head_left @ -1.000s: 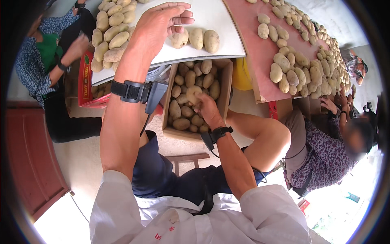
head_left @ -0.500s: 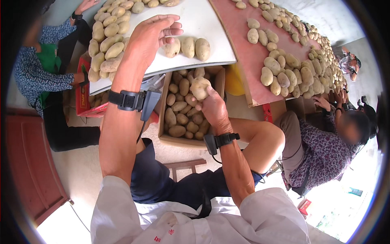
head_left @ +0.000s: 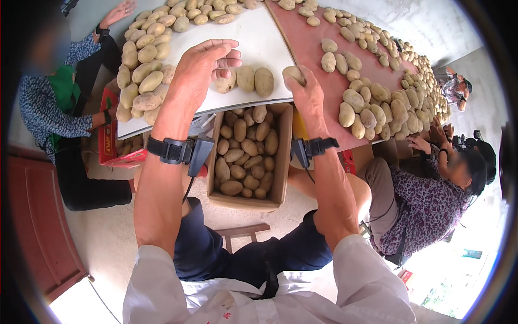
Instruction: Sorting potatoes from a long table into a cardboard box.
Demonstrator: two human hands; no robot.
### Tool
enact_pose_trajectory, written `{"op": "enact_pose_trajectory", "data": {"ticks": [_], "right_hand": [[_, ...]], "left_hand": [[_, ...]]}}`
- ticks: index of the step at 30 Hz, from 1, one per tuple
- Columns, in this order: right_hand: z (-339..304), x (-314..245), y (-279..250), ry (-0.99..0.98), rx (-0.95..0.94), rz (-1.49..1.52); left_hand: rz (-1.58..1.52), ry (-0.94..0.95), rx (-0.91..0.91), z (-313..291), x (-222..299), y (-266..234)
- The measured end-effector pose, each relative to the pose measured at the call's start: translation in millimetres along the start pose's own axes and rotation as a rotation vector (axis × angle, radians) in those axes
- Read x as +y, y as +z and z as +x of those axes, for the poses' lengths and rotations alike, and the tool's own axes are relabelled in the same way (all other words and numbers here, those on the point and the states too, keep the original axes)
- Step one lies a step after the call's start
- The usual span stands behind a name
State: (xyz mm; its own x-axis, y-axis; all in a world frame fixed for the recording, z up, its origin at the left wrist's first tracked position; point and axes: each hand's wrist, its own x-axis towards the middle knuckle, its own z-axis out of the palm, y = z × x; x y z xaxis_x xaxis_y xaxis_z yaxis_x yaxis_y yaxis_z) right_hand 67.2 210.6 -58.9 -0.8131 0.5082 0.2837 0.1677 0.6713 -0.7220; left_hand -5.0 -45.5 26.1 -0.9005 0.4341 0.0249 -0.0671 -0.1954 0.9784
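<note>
The right hand (head_left: 308,100) holds 1 pale potato (head_left: 294,74) at the near edge of the white bench (head_left: 264,38); its grip is closed around the potato from below, with the fingers curled over the lower side. The potato sits right at the border where the white bench meets the reddish bench (head_left: 313,46).

Just to the left of it, 3 potatoes (head_left: 245,79) lie in a short row on the white surface. The left hand (head_left: 202,67) rests over the leftmost one of this row, fingers spread and bent down; the fingertips touch it, but the grip is loose and I cannot tell if it really grasps the potato. Both wrists carry a black strap with a small device, and a cable hangs from the left one.

Under the bench edge, between the 2 forearms, stands a cardboard box (head_left: 282,162), open on top and filled with many potatoes.

Farther away, a big heap of potatoes (head_left: 143,75) lies on the left part of the white bench, and many more are spread on the reddish bench. A person in a blue patterned shirt (head_left: 46,108) sits at the left, and a person in a purple flowered shirt (head_left: 426,208) sits at the right, reaching toward the reddish bench.
</note>
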Motion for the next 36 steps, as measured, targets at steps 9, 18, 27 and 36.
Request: {"op": "enact_pose_trajectory", "data": {"ticks": [9,18,27,36], "right_hand": [[-7,19,21,0.055,-0.061,-0.067],[-69,29,29,0.15,0.15,0.271],[-173,117,112,0.151,-0.726,-0.312],[-197,130,124,0.228,-0.908,-0.526]], "left_hand": [[0.024,0.012,-0.019,0,-2,-2],[-0.084,0.009,-0.006,8,-5,-4],[-0.054,-0.007,-0.016,7,-5,0],[0.069,0.056,-0.037,9,-8,-5]]}}
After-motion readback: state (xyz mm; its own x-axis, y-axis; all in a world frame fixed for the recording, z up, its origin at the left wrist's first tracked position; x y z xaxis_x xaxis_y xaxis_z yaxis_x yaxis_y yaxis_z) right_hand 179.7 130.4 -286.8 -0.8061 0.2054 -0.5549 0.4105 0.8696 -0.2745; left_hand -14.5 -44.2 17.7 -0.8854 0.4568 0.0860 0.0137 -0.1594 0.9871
